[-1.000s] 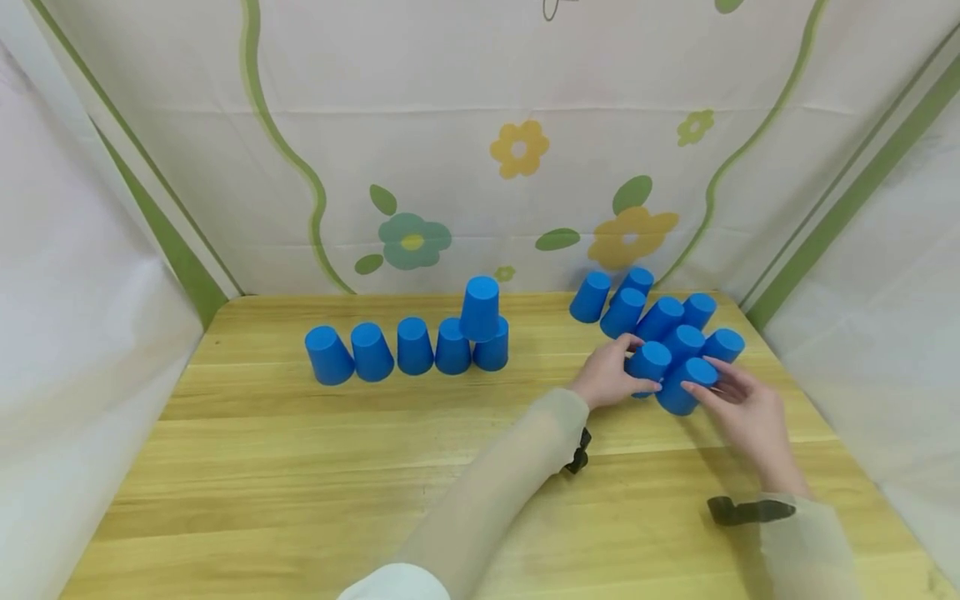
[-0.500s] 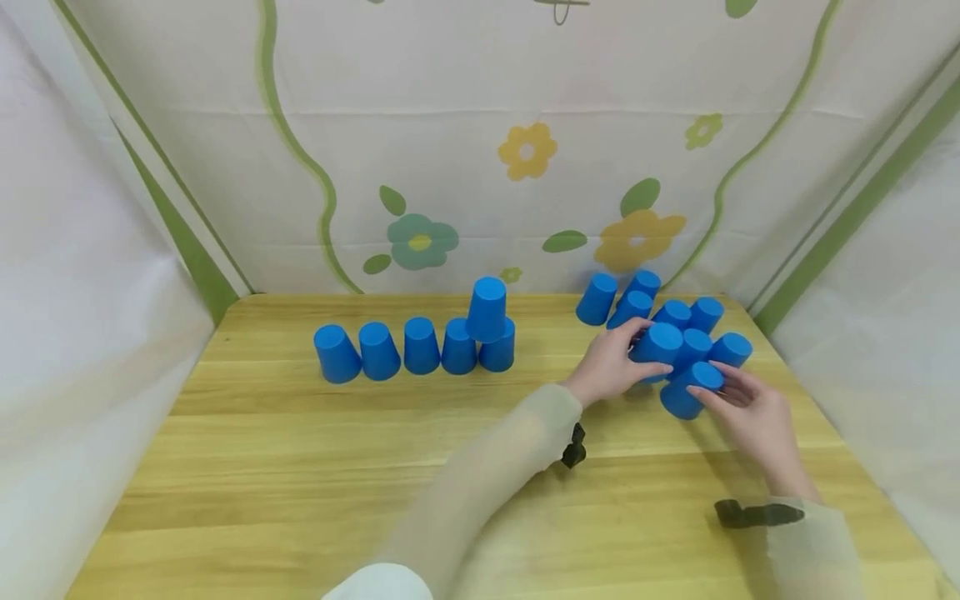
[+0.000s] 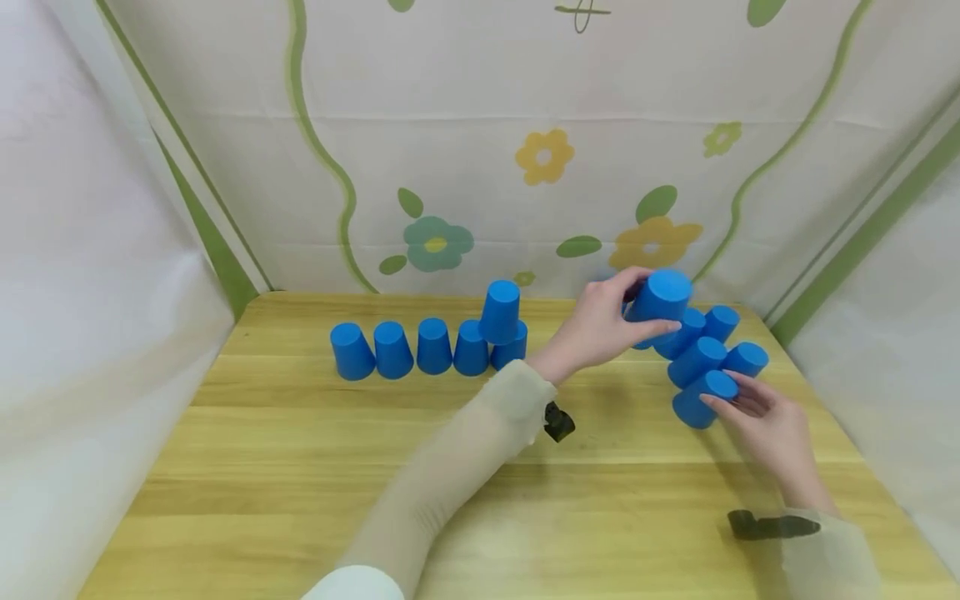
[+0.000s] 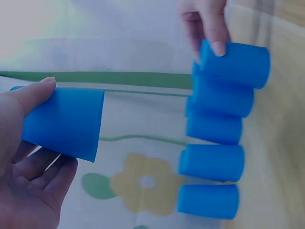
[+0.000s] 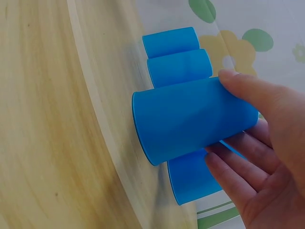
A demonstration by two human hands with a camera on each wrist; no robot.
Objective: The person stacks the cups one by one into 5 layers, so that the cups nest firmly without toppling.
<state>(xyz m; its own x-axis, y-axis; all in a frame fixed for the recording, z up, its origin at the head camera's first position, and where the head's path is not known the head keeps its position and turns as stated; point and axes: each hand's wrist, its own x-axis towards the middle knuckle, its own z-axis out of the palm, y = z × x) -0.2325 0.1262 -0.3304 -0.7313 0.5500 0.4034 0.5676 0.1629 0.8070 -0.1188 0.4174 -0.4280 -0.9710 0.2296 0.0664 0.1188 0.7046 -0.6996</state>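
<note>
The row [image 3: 433,346] bears one upper cup [image 3: 502,312]; right of it, left hand [image 3: 600,325] and right hand [image 3: 772,429] pinch cups [image 3: 660,304], others [image 3: 696,360] unstacked.

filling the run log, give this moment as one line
left grip: holds raised cup | right grip: holds front cup | table: five-cup row, one cup atop

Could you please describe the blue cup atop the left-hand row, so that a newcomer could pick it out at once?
In the head view, look along the wood-grain table to the row of five upside-down blue cups on the left. Go to that row's right end. The raised cup straddles the last two and, unlike its neighbours, stands off the table.
</note>
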